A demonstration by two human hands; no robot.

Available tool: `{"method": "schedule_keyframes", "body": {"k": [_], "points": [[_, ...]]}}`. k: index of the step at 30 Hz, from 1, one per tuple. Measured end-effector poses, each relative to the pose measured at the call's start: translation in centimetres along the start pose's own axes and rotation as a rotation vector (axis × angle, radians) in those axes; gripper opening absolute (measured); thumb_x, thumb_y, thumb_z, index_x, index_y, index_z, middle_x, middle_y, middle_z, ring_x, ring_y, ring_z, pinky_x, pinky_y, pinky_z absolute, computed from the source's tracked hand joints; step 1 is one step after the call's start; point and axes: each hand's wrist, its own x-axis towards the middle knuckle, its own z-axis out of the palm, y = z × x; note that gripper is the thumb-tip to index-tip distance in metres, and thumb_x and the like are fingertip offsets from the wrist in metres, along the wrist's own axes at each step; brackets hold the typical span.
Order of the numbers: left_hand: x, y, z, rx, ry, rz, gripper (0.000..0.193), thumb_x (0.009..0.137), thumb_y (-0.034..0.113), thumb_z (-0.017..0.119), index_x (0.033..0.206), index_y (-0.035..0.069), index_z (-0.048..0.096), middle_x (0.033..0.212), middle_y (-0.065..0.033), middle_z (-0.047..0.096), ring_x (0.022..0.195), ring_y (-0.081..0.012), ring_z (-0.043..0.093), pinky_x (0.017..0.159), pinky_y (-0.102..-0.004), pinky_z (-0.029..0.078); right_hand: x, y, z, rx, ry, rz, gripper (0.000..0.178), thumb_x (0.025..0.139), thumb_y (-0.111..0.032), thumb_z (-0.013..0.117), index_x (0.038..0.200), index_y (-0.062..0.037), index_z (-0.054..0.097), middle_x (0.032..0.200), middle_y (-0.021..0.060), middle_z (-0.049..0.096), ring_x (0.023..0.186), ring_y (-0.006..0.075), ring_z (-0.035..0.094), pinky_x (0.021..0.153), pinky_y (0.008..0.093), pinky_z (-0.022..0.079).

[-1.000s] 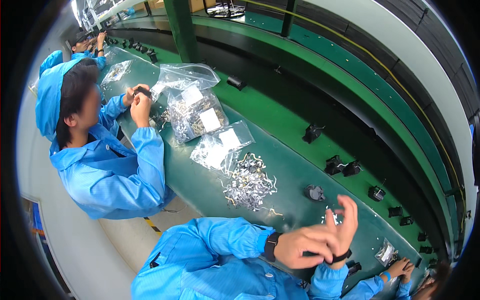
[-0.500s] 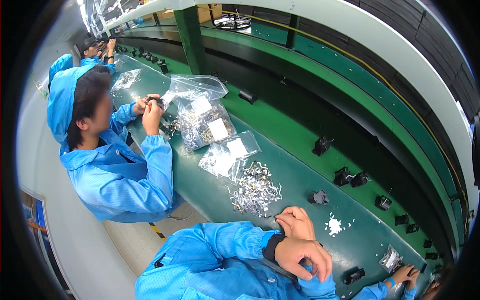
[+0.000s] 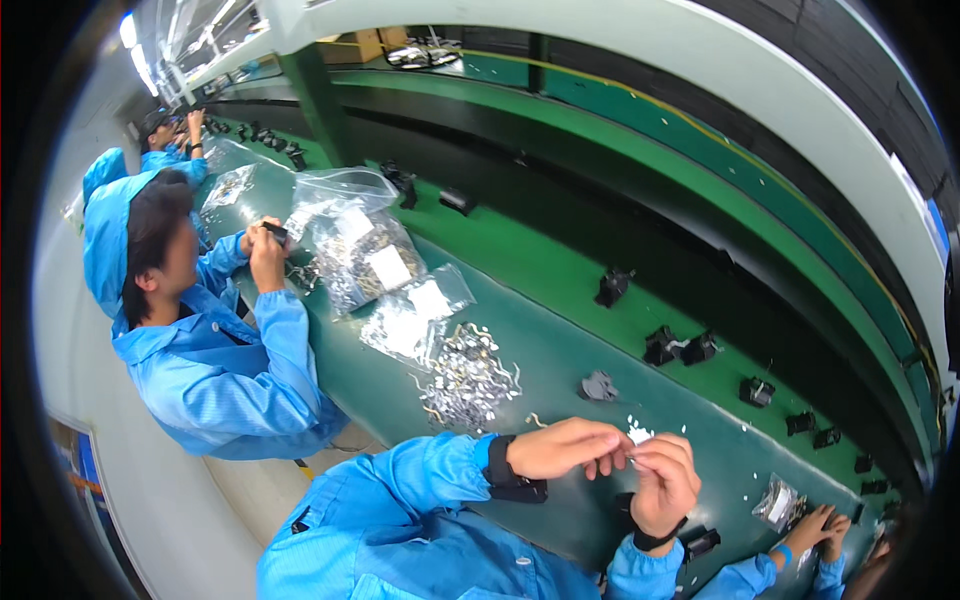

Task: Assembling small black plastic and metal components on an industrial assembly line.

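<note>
My left hand (image 3: 565, 447) reaches across from the left, its fingers mostly straight and pressed together at the tips. My right hand (image 3: 665, 485) meets it, thumb and index finger pinched by the left fingertips. Whatever is between them is too small to make out. Just behind the fingers lies a small heap of white pieces (image 3: 638, 434), partly covered by them. A short cream wire piece (image 3: 537, 420) rests by my left hand. Left of it spreads a pile of small wired parts (image 3: 470, 380). A black part (image 3: 520, 490) lies below my left wrist.
A grey-black housing (image 3: 599, 386) stands beyond my hands. Plastic bags of parts (image 3: 365, 250) lie to the left, where a co-worker (image 3: 215, 330) handles a black part. Several black housings (image 3: 680, 345) sit along the green strip. Another person's hands (image 3: 810, 530) work at lower right.
My crossed hands have come apart. My right hand has moved right, away from the pile's edge, and now meets my left fingertips near the white pieces. The view has shifted slightly.
</note>
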Motion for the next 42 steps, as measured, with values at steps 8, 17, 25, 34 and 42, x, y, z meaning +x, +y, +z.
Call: {"method": "schedule_keyframes", "body": {"k": [8, 17, 25, 34, 42], "points": [[0.3, -1.2, -0.8, -0.072, 0.025, 0.006, 0.018, 0.106, 0.012, 0.062, 0.120, 0.000, 0.064, 0.102, -0.0075, 0.071, 0.092, -0.0134, 0.070, 0.080, -0.0286, 0.057, 0.0, 2.7, -1.1, -0.060, -0.211, 0.028, 0.026, 0.075, 0.002, 0.082, 0.099, -0.0059, 0.075, 0.118, 0.0119, 0.070, 0.109, 0.0342, 0.064, 0.088, 0.0436, 0.055], [0.3, -2.6, 0.5, 0.091, 0.401, 0.131, 0.021, 0.097, 0.002, 0.072, 0.117, -0.004, 0.074, 0.112, -0.0127, 0.072, 0.091, -0.0163, 0.072, 0.081, -0.0286, 0.060, -1.1, 2.9, -0.3, -0.256, -0.057, 0.027, 0.024, 0.074, -0.001, 0.084, 0.096, -0.0031, 0.075, 0.092, 0.0069, 0.071, 0.082, 0.0264, 0.066, 0.071, 0.0371, 0.054], [-0.1, -2.5, 1.3, -0.018, 0.434, 0.219, 0.022, 0.095, -0.003, 0.073, 0.116, -0.008, 0.071, 0.111, -0.0150, 0.075, 0.100, -0.0202, 0.074, 0.090, -0.0313, 0.061, -0.9, 2.5, 0.3, -0.227, -0.044, 0.121, 0.024, 0.075, 0.001, 0.083, 0.098, -0.0016, 0.075, 0.096, 0.0093, 0.073, 0.082, 0.0278, 0.068, 0.072, 0.0377, 0.054], [0.2, -1.3, 0.6, 0.611, 0.469, 0.418, 0.015, 0.088, -0.008, 0.076, 0.102, -0.004, 0.078, 0.107, -0.0160, 0.076, 0.090, -0.0203, 0.076, 0.077, -0.0286, 0.061, -0.6, 2.0, 0.3, -0.089, -0.072, 0.175, 0.022, 0.076, 0.001, 0.085, 0.096, 0.0002, 0.075, 0.094, 0.0114, 0.074, 0.083, 0.0289, 0.069, 0.073, 0.0360, 0.056], [0.2, -1.8, 1.3, 0.482, 0.363, 0.480, 0.025, 0.093, -0.009, 0.070, 0.117, -0.005, 0.072, 0.116, -0.0190, 0.072, 0.099, -0.0251, 0.074, 0.084, -0.0330, 0.062, -1.4, 2.4, -0.3, 0.079, -0.037, 0.288, 0.018, 0.081, 0.005, 0.081, 0.098, 0.0019, 0.075, 0.093, 0.0128, 0.076, 0.081, 0.0258, 0.071, 0.073, 0.0360, 0.057]]}}
